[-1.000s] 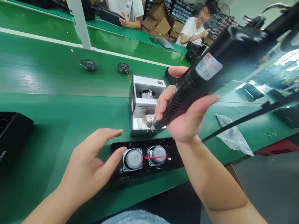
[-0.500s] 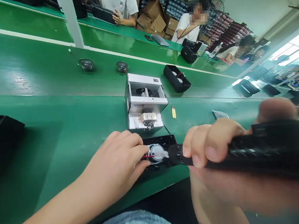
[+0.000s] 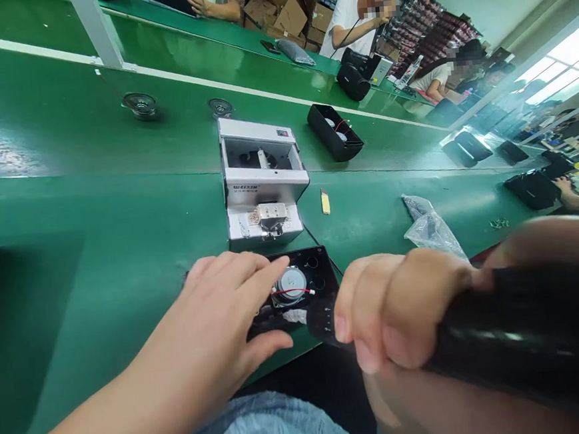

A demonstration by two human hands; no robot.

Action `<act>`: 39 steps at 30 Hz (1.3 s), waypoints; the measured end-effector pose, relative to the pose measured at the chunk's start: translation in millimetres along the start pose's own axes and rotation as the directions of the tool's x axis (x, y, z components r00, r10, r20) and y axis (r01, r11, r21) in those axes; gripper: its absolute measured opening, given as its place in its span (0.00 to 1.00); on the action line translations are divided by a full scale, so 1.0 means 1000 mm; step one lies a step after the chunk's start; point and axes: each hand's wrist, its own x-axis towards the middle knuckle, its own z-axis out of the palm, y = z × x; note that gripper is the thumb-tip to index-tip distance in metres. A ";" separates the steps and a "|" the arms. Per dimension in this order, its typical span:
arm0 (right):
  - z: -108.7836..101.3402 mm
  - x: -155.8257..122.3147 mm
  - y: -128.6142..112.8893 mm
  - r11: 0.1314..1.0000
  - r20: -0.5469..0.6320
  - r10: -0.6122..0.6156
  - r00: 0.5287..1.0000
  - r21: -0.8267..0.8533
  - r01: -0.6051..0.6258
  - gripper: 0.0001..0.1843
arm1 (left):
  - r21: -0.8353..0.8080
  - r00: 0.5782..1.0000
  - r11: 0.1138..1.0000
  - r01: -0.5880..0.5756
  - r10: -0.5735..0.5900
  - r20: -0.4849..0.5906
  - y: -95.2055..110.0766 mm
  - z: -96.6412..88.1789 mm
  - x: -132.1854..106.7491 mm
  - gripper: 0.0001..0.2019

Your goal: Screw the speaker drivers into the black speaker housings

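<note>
A black speaker box [image 3: 323,268] lies on the green bench in front of me, its inner side facing up. In it sits a round speaker [image 3: 291,282] with a silver back and a red wire ending in a white plug. My left hand [image 3: 226,309] is over the box's left end, thumb and fingers apart; its far fingertips are hidden. My right hand [image 3: 401,308] is wrapped round a black electric screwdriver [image 3: 519,332] with marks on its collar. The screwdriver's whitish, wrapped-looking tip points left, at the box's near edge, just below the speaker.
Behind the box stands a white WEIXIN machine [image 3: 261,179]. Farther back are two loose speakers [image 3: 140,105] and another black box [image 3: 335,132] with wired speakers. A yellow piece [image 3: 325,201] and a clear plastic bag [image 3: 431,229] lie to the right. Co-workers sit across the bench.
My left hand has let go of the red wire, and its thumb and fingers have spread. The screwdriver tip has moved from over the speaker to the box's near edge. The view has shifted.
</note>
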 end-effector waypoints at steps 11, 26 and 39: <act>-0.007 -0.003 0.024 0.994 0.000 0.085 0.996 0.073 -0.085 0.29 | 0.068 0.983 0.992 0.104 -0.112 0.142 -0.037 -0.003 -0.038 0.53; -0.001 0.002 0.037 0.990 0.001 0.111 0.994 0.090 -0.110 0.34 | 0.002 0.981 0.990 0.140 -0.138 0.138 -0.034 0.000 -0.034 0.46; 0.003 -0.008 0.040 0.998 0.171 -0.003 0.985 0.062 -0.008 0.17 | 0.008 0.988 0.994 0.110 -0.111 0.110 -0.030 0.003 -0.033 0.44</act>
